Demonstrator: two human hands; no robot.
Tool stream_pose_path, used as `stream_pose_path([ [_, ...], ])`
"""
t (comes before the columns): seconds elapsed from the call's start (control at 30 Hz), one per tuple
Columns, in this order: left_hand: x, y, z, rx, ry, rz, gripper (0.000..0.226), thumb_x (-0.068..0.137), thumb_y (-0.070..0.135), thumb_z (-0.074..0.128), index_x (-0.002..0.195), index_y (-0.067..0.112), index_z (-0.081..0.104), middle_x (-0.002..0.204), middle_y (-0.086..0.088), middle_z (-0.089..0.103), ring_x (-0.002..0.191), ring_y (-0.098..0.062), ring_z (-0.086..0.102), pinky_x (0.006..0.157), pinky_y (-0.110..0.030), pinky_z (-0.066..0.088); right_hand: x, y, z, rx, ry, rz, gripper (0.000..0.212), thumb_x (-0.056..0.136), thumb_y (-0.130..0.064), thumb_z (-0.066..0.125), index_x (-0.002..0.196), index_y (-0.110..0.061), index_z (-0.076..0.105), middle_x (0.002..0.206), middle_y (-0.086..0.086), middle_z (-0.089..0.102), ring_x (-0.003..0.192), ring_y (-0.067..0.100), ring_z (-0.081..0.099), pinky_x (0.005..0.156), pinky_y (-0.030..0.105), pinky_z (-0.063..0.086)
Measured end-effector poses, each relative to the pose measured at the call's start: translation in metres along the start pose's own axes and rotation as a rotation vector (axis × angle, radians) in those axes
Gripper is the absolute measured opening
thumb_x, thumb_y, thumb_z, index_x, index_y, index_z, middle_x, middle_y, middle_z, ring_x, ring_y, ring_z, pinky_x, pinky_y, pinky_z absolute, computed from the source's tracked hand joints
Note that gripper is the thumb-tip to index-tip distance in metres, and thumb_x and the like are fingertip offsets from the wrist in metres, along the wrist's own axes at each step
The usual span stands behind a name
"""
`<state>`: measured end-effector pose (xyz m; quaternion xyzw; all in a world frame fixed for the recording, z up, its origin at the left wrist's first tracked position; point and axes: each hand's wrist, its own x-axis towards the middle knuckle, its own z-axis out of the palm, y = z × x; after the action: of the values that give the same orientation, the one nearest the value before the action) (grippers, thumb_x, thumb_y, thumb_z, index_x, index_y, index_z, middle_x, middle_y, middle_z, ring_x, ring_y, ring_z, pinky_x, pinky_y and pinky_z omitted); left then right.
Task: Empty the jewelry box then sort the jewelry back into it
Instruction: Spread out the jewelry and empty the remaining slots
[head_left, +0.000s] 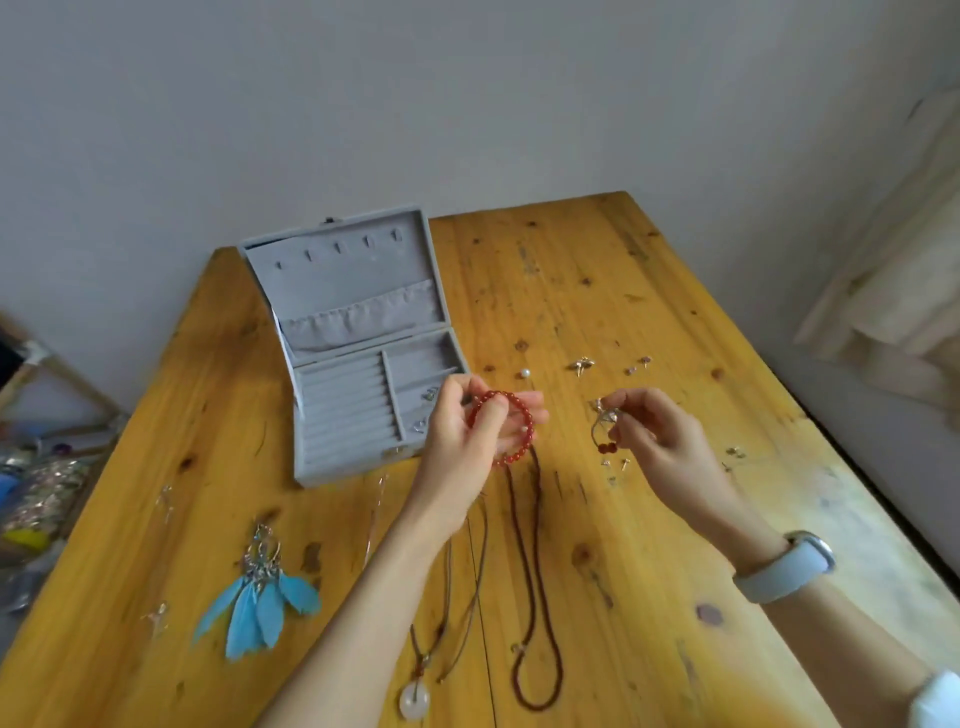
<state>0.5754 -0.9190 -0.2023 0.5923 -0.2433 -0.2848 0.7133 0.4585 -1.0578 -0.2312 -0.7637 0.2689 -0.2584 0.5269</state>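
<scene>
A grey jewelry box (343, 415) stands open on the wooden table (623, 291), lid upright, with a few small pieces in its right compartments. My left hand (467, 431) holds a red bead bracelet (522, 415) just right of the box. My right hand (660, 436) pinches a thin silver bangle with red beads (602, 431) above the table. Below my hands lie a dark red cord necklace (540, 597) and a brown cord necklace with a white ring pendant (414, 699).
Blue feather earrings (260, 597) lie at the front left, with small silver pieces near them. A pearl (525, 373) and small earrings (582, 364) are scattered behind my hands. Clutter (36, 493) sits off the table's left edge. A white watch (789, 566) is on my right wrist.
</scene>
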Motion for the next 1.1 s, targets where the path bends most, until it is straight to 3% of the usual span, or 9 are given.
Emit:
stream_pose_path([
  [0.1, -0.035, -0.022, 0.026, 0.087, -0.088, -0.192, 0.008, 0.097, 0.007, 0.039, 0.092, 0.012, 0.035, 0.081, -0.011, 0.068, 0.060, -0.019, 0.063, 0.053, -0.027, 0.052, -0.042, 0.012, -0.023, -0.015, -0.031, 0.060, 0.025, 0.093, 0.000, 0.042, 0.086, -0.017, 0.059, 0.073, -0.002, 0.056, 0.061, 0.000, 0.054, 0.060, 0.019, 0.048],
  [0.2, -0.061, -0.059, 0.044, 0.382, -0.180, -0.253, 0.007, 0.094, 0.012, 0.047, 0.092, 0.017, 0.043, 0.079, -0.010, 0.066, 0.053, -0.018, 0.061, 0.050, -0.028, 0.052, -0.076, 0.023, -0.037, -0.059, -0.168, 0.151, 0.025, 0.092, 0.001, 0.043, 0.084, -0.016, 0.060, 0.067, 0.005, 0.056, 0.059, 0.012, 0.054, 0.055, 0.023, 0.047],
  [0.3, -0.072, -0.085, 0.058, 0.729, -0.172, -0.119, 0.002, 0.091, 0.020, 0.055, 0.092, 0.019, 0.056, 0.071, -0.002, 0.061, 0.063, -0.019, 0.061, 0.059, -0.033, 0.053, -0.089, 0.035, -0.042, -0.204, -0.247, 0.166, 0.020, 0.092, -0.001, 0.045, 0.087, -0.015, 0.058, 0.074, 0.008, 0.059, 0.058, 0.018, 0.054, 0.057, 0.030, 0.046],
  [0.4, -0.074, -0.094, 0.067, 1.044, -0.121, 0.152, 0.012, 0.088, 0.028, 0.059, 0.096, 0.021, 0.065, 0.081, -0.001, 0.068, 0.072, -0.018, 0.060, 0.062, -0.029, 0.049, -0.089, 0.048, -0.046, -0.365, -0.194, 0.087, 0.018, 0.091, -0.003, 0.047, 0.093, -0.017, 0.059, 0.089, -0.004, 0.058, 0.074, 0.014, 0.053, 0.064, 0.019, 0.043],
  [0.6, -0.063, -0.105, 0.068, 1.174, -0.127, 0.338, 0.022, 0.081, 0.021, 0.067, 0.101, 0.013, 0.069, 0.097, -0.004, 0.061, 0.093, -0.024, 0.055, 0.078, -0.041, 0.048, -0.088, 0.065, -0.047, -0.606, -0.059, -0.083, 0.023, 0.091, -0.005, 0.049, 0.110, -0.008, 0.061, 0.112, 0.010, 0.058, 0.102, 0.026, 0.054, 0.083, 0.024, 0.041],
  [0.7, -0.067, -0.102, 0.063, 1.237, -0.096, 0.391, 0.031, 0.087, 0.024, 0.056, 0.115, 0.014, 0.063, 0.116, -0.004, 0.060, 0.106, -0.022, 0.055, 0.088, -0.043, 0.044, -0.101, 0.070, -0.048, -0.646, 0.028, -0.212, 0.029, 0.089, -0.004, 0.046, 0.114, -0.006, 0.059, 0.119, 0.013, 0.058, 0.111, 0.031, 0.053, 0.092, 0.041, 0.048],
  [0.8, -0.088, -0.099, 0.060, 1.396, -0.266, 0.440, 0.049, 0.090, 0.036, 0.031, 0.129, 0.014, 0.051, 0.136, -0.002, 0.051, 0.126, -0.018, 0.045, 0.096, -0.042, 0.037, -0.123, 0.079, -0.048, -0.796, -0.079, -0.251, 0.044, 0.096, -0.027, 0.028, 0.133, -0.010, 0.045, 0.141, 0.007, 0.044, 0.134, 0.027, 0.036, 0.109, 0.045, 0.029],
  [0.97, -0.094, -0.108, 0.053, 1.616, -0.519, 0.211, 0.070, 0.083, 0.050, -0.008, 0.146, 0.021, -0.001, 0.151, 0.010, -0.015, 0.141, -0.016, -0.016, 0.110, -0.051, -0.006, -0.131, 0.090, -0.048, -1.050, -0.291, -0.174, 0.059, 0.097, -0.045, 0.001, 0.144, -0.014, 0.019, 0.150, 0.002, 0.020, 0.139, 0.024, 0.018, 0.112, 0.043, 0.003],
  [1.1, -0.082, -0.103, 0.050, 1.689, -0.456, 0.168, 0.056, 0.095, 0.047, 0.002, 0.145, 0.024, -0.009, 0.148, 0.013, -0.024, 0.137, -0.018, -0.027, 0.106, -0.052, -0.018, -0.114, 0.090, -0.048, -1.030, -0.322, -0.152, 0.069, 0.084, -0.055, -0.018, 0.144, -0.023, -0.006, 0.151, -0.007, -0.008, 0.142, 0.014, -0.007, 0.113, 0.038, -0.017],
])
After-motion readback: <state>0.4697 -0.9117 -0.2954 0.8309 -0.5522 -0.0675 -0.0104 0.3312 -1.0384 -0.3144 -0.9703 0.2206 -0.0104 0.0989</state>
